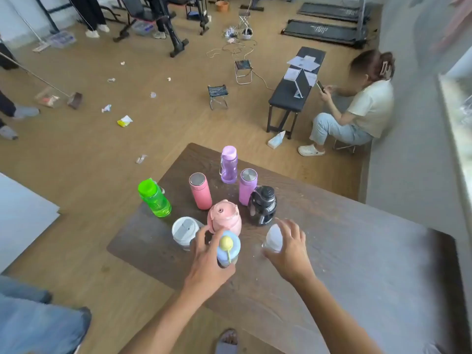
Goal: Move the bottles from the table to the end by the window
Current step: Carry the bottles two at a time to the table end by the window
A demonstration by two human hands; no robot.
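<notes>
Step in hand: picking up, by my reading; both hands are at the nearest 2 bottles of the cluster and nothing has gone to the window end yet.
Left hand (204,261): fingers wrapped around the blue bottle with the yellow knob on its lid (228,249), just below centre of the frame.
Right hand (288,251): fingers curled about a clear bottle (273,238); it looks held, though blur makes it hard to tell whether the grip is firm.
Other bottles: 7 stand upright, close together, above the hands: green bottle (154,198) at the left edge of the table, white-lidded cup (184,232), pink jug (224,218), pink flask (200,191), purple clear bottle (229,164), lilac flask (247,186), black jug (262,205).
Next move calls for: lifting both bottles straight up to clear the pink jug and the white-lidded cup, which are touching or nearly so, then carrying them toward the right of the frame.
Table (357,264): dark brown wood grain, scuffed and speckled, bare on its right half.
Window (457,118): along the right edge of the frame.
Room: wood floor with scattered litter, folding stools, gym gear at the top, and a person seated by a black bench (293,93) at upper right.
</notes>
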